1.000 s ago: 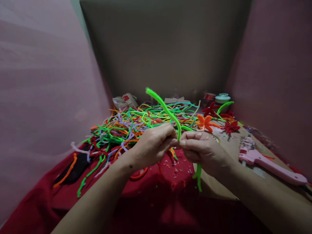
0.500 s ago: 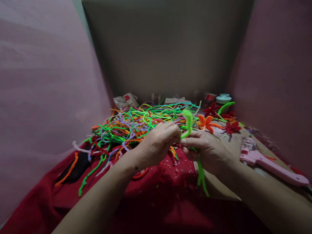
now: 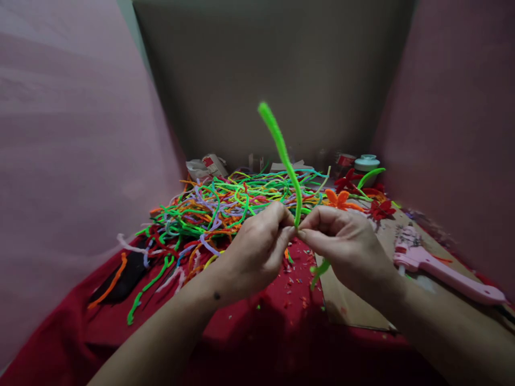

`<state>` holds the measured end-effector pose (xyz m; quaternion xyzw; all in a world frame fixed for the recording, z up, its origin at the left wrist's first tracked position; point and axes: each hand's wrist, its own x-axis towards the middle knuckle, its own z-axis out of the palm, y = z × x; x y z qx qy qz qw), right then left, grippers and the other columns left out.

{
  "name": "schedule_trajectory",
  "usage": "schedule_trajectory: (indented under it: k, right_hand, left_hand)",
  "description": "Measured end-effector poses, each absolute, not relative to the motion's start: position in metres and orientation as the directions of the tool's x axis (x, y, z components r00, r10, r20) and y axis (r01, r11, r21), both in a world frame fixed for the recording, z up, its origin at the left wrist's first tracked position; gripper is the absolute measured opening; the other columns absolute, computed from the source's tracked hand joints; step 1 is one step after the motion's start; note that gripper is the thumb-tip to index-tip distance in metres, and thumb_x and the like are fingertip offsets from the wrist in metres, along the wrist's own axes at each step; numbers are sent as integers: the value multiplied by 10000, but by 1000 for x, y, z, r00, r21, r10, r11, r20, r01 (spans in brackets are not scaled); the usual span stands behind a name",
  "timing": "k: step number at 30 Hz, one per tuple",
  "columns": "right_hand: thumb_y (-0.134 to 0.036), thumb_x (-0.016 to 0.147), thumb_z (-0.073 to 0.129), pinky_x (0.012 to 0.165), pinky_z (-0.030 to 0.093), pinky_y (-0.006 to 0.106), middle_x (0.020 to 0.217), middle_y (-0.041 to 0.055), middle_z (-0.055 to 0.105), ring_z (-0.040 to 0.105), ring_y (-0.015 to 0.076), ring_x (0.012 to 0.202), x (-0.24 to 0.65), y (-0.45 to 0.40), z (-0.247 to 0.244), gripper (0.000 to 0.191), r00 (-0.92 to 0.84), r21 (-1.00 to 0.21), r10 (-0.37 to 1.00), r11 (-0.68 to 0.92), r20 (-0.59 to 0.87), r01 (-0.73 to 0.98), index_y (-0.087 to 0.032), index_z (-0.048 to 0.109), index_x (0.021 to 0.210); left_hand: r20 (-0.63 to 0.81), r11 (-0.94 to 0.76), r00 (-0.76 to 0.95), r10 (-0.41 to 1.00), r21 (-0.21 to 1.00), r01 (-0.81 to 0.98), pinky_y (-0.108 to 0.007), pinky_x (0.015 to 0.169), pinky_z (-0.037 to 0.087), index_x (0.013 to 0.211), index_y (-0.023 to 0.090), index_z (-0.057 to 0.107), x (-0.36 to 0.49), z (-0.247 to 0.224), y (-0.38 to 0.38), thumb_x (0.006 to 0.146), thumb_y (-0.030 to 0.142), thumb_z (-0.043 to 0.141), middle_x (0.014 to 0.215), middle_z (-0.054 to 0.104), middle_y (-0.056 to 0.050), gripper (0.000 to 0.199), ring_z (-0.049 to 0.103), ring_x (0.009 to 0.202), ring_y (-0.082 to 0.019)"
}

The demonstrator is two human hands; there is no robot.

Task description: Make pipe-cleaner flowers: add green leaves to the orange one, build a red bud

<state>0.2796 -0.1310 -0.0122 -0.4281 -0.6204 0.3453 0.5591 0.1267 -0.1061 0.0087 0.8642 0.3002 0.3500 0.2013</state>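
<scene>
A bright green pipe cleaner point(image 3: 285, 155) rises from between my fingertips, leaning left at its top. My left hand point(image 3: 261, 241) pinches its lower end, the thumb and fingers pressed together. Touching it from the right, my right hand point(image 3: 346, 241) pinches at the same spot. Another green fuzzy piece point(image 3: 321, 271) hangs below my right hand; whether it joins the upright one is hidden by the fingers. Behind my hands spreads a tangled heap of coloured pipe cleaners point(image 3: 209, 206).
On the right, a pink glue gun point(image 3: 450, 273) lies on brown cardboard point(image 3: 350, 305), near an orange flower point(image 3: 337, 199) and a dark red flower point(image 3: 382, 210). A jar with a pale blue lid point(image 3: 367, 162) stands behind. Red cloth point(image 3: 249, 338) has scattered bits on it.
The green pipe cleaner, curled and short above my hands before, now stands long and nearly straight. The hanging green part shows less, and my fingertips have come together.
</scene>
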Motion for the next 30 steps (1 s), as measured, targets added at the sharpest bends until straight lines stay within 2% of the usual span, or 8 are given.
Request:
schedule_trajectory:
  k: [3, 5, 6, 12, 18, 21, 24, 30]
  right_hand:
    - [-135, 732, 543, 485, 319, 250, 520, -22, 497, 421, 95, 484, 276, -140, -15, 142, -50, -550, 686, 622, 726, 558, -190, 540, 602]
    - [-130, 750, 540, 513, 333, 262, 511, -13, 509, 444, 105, 494, 274, -142, -18, 175, -120, -326, 540, 654, 833, 683, -196, 534, 589]
    - [-130, 758, 539, 516, 339, 262, 514, -10, 520, 453, 107, 495, 274, -143, -19, 178, -125, -292, 516, 650, 847, 702, -199, 536, 593]
    - [-167, 762, 556, 430, 332, 228, 539, -21, 539, 444, 94, 465, 271, -136, -15, 109, 88, -704, 750, 566, 656, 428, -195, 581, 660]
    - [-275, 789, 586, 448, 347, 220, 566, -7, 574, 466, 91, 492, 278, -130, -12, 154, -61, -897, 909, 417, 412, 148, -168, 615, 682]
    - [-300, 823, 564, 422, 300, 217, 519, -12, 571, 409, 72, 444, 282, -128, -11, 246, -153, -934, 938, 332, 312, 130, -165, 621, 625]
    - [-277, 822, 573, 417, 284, 217, 525, -12, 588, 393, 66, 436, 283, -128, -10, 227, -113, -937, 943, 326, 313, 126, -166, 626, 632]
    - [-233, 828, 558, 469, 312, 232, 496, -21, 561, 411, 70, 443, 285, -120, -11, 283, -201, -877, 931, 356, 305, 321, -168, 626, 561]
  left_hand:
    - [332, -531, 522, 785, 795, 294, -224, 546, 334, 684, 169, 420, 128, 10, -108, 837, 193, 469, 659, 415, 28, 162, 389, 607, -88]
    - [218, -369, 529, 820, 908, 197, -215, 515, 319, 687, 167, 426, 129, 10, -108, 836, 230, 482, 626, 397, 41, 171, 371, 567, -77]
    - [188, -319, 532, 826, 933, 165, -212, 508, 316, 697, 165, 433, 129, 11, -108, 833, 244, 492, 617, 397, 46, 168, 368, 554, -72]
    - [224, -335, 506, 833, 931, 141, -209, 553, 365, 725, 152, 491, 128, 15, -105, 814, 263, 541, 655, 466, 33, 151, 429, 589, -75]
    - [367, -482, 385, 847, 836, 263, -199, 536, 342, 665, 154, 497, 124, 20, -101, 805, 192, 532, 631, 447, 33, 150, 407, 592, -81]
    - [337, -473, 416, 845, 833, 286, -196, 513, 323, 682, 155, 507, 121, 22, -98, 816, 227, 528, 615, 428, 39, 154, 387, 570, -78]
    - [320, -487, 448, 834, 809, 328, -199, 513, 320, 648, 152, 514, 120, 22, -97, 807, 239, 541, 590, 422, 40, 183, 384, 554, -78]
    - [438, -614, 431, 789, 595, 518, -209, 512, 292, 587, 158, 484, 116, 21, -93, 790, 214, 543, 543, 419, 43, 219, 374, 527, -80]
